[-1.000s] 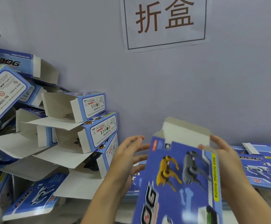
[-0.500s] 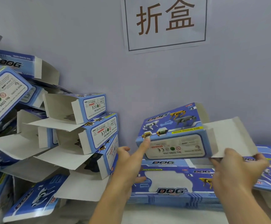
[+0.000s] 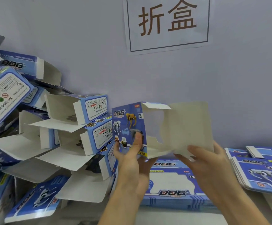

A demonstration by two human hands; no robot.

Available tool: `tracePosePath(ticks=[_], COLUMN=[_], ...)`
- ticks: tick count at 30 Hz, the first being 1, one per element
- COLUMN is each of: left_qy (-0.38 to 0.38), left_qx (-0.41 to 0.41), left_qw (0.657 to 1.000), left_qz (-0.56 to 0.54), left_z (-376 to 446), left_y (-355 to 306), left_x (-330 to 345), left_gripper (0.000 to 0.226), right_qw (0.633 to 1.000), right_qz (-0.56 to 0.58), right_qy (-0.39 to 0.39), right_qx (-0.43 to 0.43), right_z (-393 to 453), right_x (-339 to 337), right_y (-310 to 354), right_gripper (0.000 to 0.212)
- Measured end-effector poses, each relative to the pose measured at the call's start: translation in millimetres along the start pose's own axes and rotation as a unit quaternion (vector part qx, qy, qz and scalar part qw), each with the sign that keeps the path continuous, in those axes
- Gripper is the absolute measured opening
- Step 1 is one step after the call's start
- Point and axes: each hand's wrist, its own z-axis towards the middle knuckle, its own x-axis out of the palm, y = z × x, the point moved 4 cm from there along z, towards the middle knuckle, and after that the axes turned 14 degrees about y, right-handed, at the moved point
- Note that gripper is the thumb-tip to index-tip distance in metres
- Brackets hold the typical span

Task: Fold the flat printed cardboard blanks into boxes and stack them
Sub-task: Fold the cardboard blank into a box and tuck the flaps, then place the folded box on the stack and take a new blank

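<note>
Grey wall (image 3: 229, 88) behind the bench, bearing a paper sign (image 3: 167, 23) with two printed characters, closes off the far side. Pile of folded boxes (image 3: 77, 127), left, leans against it, open white flaps jutting rightward to just beside the work. Flat blanks (image 3: 172, 181), centre stack, lie under the hands; second stack of blanks (image 3: 261, 171) sits at right. Half-formed box (image 3: 128, 125), held in the air above the centre stack: half a second ago it lay with its label side toward the camera, now it is turned upright, dog print facing, hollow interior and long white flap (image 3: 188, 125) opening right. Left hand (image 3: 132, 153) pinches the printed panel, thumb on its face. Right hand (image 3: 203, 158) holds the flap's lower edge, fingers underneath. Judgement: body erected, end flaps unclosed; free room lies upward and rightward.
</note>
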Motion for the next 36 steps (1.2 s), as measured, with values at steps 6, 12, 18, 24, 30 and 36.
tracePosePath(ticks=[6,12,18,24,30,36], left_qy=[0.08,0.201,0.082,0.114,0.282,0.246], left_qx=[0.018,0.004,0.079,0.237,0.07,0.065], left_qw=[0.994,0.932,0.886,0.69,0.449,0.224], left_qz=[0.069,0.303,0.45,0.675,0.845,0.941], left_z=[3,2,-4,-23,-38,-28], left_y=[-13,-26,-35,-41,4,2], left_x=[-6,-9,1,45,62,59], left_gripper=[0.097,0.106,0.097,0.055,0.066,0.056], right_qw=[0.993,0.954,0.955,0.987,0.985,0.984], right_qz=[-0.045,-0.106,-0.2,-0.04,0.073,0.035], right_qy=[0.106,0.177,0.104,-0.008,-0.06,-0.03], right_qx=[0.009,0.217,0.195,0.158,0.142,0.17], right_z=[-8,-14,-4,1,-1,-2], right_x=[-9,20,18,17,19,26], right_y=[42,32,14,1,8,11], right_gripper=[0.057,0.05,0.041,0.055,0.034,0.034])
